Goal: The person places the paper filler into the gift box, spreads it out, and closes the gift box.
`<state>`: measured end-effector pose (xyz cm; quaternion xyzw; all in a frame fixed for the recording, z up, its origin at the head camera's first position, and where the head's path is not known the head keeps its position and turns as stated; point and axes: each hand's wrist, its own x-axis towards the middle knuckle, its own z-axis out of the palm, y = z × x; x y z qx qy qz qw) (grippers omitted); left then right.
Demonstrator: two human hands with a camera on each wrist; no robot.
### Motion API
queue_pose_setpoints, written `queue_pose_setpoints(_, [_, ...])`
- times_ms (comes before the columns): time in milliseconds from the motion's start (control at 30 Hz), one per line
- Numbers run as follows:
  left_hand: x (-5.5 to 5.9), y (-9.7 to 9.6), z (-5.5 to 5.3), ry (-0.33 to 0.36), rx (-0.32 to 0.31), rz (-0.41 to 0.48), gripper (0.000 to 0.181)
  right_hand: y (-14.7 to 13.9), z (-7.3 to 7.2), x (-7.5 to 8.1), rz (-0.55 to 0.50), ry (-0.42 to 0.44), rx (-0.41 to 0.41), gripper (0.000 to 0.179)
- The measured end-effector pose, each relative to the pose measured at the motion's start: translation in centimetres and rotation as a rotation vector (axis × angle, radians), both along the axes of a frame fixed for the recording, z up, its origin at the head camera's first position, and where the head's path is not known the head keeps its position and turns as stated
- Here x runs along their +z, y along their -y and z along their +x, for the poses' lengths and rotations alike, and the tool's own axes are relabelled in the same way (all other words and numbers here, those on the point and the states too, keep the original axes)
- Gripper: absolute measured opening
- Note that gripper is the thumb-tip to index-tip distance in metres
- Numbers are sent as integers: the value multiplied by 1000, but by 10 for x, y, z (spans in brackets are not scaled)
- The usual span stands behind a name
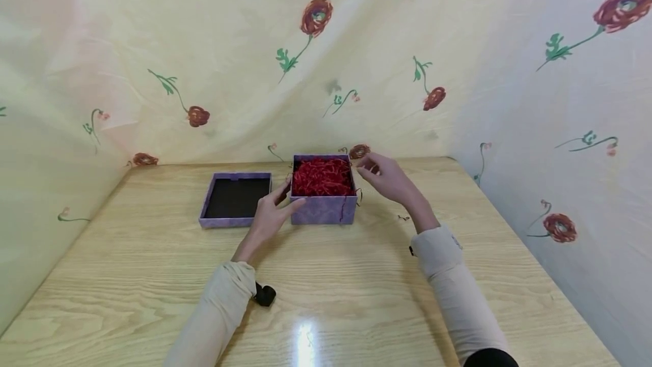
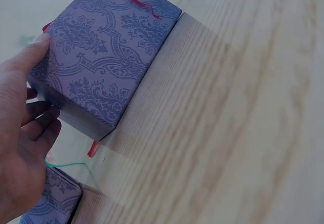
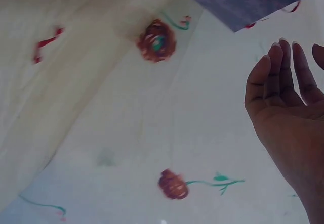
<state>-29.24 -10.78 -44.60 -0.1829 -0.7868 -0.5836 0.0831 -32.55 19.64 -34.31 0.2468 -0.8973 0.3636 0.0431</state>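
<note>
A purple patterned box (image 1: 323, 210) stands on the table, filled with red shredded paper (image 1: 322, 177). My left hand (image 1: 271, 215) holds the box at its near left corner. In the left wrist view its thumb (image 2: 34, 54) lies at the edge of the patterned front, and the other fingers (image 2: 44, 128) bend against the darker left side. Beside the box's right rim, my right hand (image 1: 389, 179) hovers with loosely bent fingers. The right wrist view shows its thumb and fingers apart, with nothing seen between them.
Left of the box lies its purple lid (image 1: 234, 222), black inside turned up. A loose red paper strand (image 1: 403, 218) lies on the wooden table (image 1: 326, 265) to the right. Flowered cloth (image 1: 244, 61) hangs behind and at both sides.
</note>
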Motion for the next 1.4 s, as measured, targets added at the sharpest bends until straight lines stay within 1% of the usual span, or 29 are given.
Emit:
queue_pose_setpoints(67, [0,0,0,-3,-5,3,73,-13,2,-8,13,24,-21,26])
queue_pose_setpoints(100, [5,0,3,11,-7,8,73,-20,3,-12,22,41,-27,26])
queue_pose_setpoints(267, [4,0,4,31,-3,11,74,-53,11,-31,113,146,-66,25])
queue_pose_setpoints(300, [4,0,4,33,-1,10,74,-59,13,-34,130,168,-72,25])
queue_pose_setpoints(333, [0,1,1,22,0,7,74,-64,14,-37,150,187,-77,24])
queue_pose_setpoints(467, [1,0,1,19,-2,10,75,-79,21,-43,196,236,-77,23])
queue_pose_setpoints(600, [1,0,1,23,-1,13,75,-87,25,-46,220,239,-78,19])
queue_pose_setpoints(800, [1,0,1,18,-5,19,74,-93,27,-52,266,228,-98,15])
queue_pose_setpoints(1033, [1,0,2,36,1,14,74,-95,27,-59,279,274,-101,15])
queue_pose_setpoints(1300, [2,0,3,49,5,17,74,-96,25,-67,295,268,-86,7])
queue_pose_setpoints(1400, [2,0,3,50,1,26,73,-96,24,-70,302,247,-78,4])
